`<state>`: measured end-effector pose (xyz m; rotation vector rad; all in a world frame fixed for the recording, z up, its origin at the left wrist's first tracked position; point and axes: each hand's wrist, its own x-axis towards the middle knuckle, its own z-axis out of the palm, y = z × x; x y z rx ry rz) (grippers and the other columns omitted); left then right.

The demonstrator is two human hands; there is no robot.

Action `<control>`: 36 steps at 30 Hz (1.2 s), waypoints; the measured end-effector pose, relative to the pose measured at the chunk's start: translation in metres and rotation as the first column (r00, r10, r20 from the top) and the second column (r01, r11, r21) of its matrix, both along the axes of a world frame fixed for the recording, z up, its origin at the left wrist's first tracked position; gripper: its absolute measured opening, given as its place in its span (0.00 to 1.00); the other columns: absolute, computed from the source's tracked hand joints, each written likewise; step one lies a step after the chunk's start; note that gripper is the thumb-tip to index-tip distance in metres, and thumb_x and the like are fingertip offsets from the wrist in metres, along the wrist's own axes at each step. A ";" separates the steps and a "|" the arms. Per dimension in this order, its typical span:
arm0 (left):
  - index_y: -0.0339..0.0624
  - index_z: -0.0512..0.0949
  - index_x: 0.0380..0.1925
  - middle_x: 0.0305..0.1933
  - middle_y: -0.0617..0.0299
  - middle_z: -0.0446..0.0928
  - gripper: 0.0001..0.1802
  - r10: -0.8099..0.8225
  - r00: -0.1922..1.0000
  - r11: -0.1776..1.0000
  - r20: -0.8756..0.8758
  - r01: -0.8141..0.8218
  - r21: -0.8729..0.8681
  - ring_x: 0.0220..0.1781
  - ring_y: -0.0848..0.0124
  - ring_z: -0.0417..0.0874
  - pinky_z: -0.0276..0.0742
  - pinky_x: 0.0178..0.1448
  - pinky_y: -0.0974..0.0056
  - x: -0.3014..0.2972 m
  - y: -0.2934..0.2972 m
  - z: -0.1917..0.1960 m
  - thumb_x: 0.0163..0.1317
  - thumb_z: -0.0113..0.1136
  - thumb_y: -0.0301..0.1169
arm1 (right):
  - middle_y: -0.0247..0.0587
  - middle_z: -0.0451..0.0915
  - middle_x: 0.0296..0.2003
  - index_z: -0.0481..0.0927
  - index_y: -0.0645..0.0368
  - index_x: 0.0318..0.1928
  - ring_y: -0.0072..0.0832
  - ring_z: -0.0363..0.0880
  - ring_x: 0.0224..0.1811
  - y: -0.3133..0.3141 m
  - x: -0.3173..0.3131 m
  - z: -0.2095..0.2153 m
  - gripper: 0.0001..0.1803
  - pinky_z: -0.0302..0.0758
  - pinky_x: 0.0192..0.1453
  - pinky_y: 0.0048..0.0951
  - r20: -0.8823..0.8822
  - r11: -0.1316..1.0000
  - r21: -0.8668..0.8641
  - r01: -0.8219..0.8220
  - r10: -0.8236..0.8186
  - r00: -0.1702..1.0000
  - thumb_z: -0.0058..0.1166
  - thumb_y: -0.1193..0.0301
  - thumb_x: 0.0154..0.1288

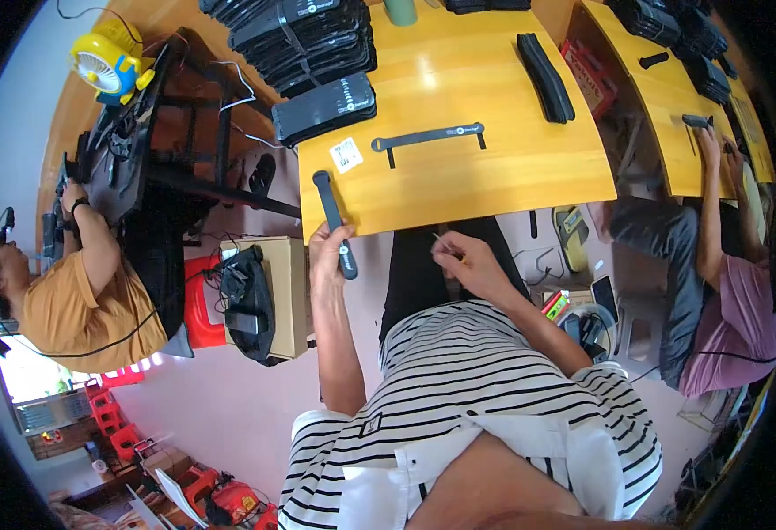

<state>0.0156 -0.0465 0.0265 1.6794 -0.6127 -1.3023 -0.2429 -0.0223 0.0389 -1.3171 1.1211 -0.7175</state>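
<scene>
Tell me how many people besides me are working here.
2: a person in an orange shirt at far left, and a person in a pink shirt at right. Others may be hidden.

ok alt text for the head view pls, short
A person in a striped shirt holds a long black strap in the left hand at the edge of a yellow wooden table; the right hand pinches a small thin object. Stacks of black straps lie on the table.

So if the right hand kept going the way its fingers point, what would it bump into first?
Probably the long black strap held upright in the left hand; the right hand points left towards it, though depth is unclear.
</scene>
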 end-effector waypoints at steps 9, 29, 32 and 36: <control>0.38 0.71 0.34 0.28 0.65 0.72 0.09 0.163 0.971 0.924 -0.174 -0.212 -0.318 0.28 0.76 0.73 0.69 0.31 0.71 -0.089 0.015 0.015 0.57 0.57 0.30 | 0.34 0.74 0.23 0.70 0.62 0.44 0.19 0.70 0.20 -0.004 0.051 0.009 0.16 0.65 0.22 0.20 0.218 0.955 -0.290 0.063 0.002 0.976 0.56 0.72 0.55; 0.39 0.71 0.41 0.34 0.53 0.79 0.09 0.073 0.918 0.884 -0.389 -0.241 -0.401 0.31 0.71 0.82 0.81 0.31 0.71 -0.073 0.032 0.054 0.62 0.53 0.30 | 0.42 0.72 0.20 0.67 0.49 0.59 0.32 0.72 0.20 -0.003 0.023 0.061 0.22 0.68 0.27 0.31 0.027 0.969 -0.191 -0.159 0.167 0.986 0.40 0.74 0.63; 0.39 0.71 0.42 0.34 0.53 0.79 0.10 0.058 0.948 0.880 -0.314 -0.197 -0.431 0.32 0.72 0.82 0.81 0.31 0.72 -0.075 0.032 0.056 0.61 0.54 0.28 | 0.36 0.65 0.15 0.65 0.49 0.60 0.24 0.67 0.18 -0.003 0.025 0.060 0.24 0.66 0.27 0.25 -0.051 0.959 -0.238 -0.154 0.146 0.988 0.36 0.74 0.63; 0.38 0.70 0.43 0.33 0.54 0.79 0.11 0.069 0.973 0.876 -0.219 -0.164 -0.454 0.33 0.73 0.82 0.80 0.31 0.73 -0.079 0.033 0.059 0.61 0.54 0.28 | 0.40 0.67 0.15 0.66 0.46 0.59 0.29 0.69 0.18 -0.001 0.025 0.058 0.23 0.67 0.27 0.28 -0.149 0.951 -0.262 -0.167 0.131 0.980 0.39 0.74 0.63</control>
